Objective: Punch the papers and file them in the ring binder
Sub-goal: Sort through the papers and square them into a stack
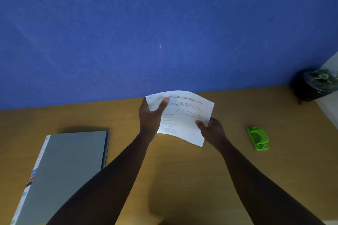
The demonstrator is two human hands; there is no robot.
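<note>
- Both our hands are on the papers (182, 115): left hand (150, 117) pinches the far left corner with thumb on top, right hand (212, 129) grips the near right edge.
- Papers are held up above the table (182, 179), bowing in the middle. Light and floppy, so we'd hold opposite edges.
- Green hole punch (257, 138) sits right of the papers, closed ring binder (69, 170) left.

Printed papers (184, 117) pinched between left hand (150, 115) and right hand (212, 129) above desk (182, 179), closed grey binder (67, 166) left, green punch (257, 138) right.
</note>
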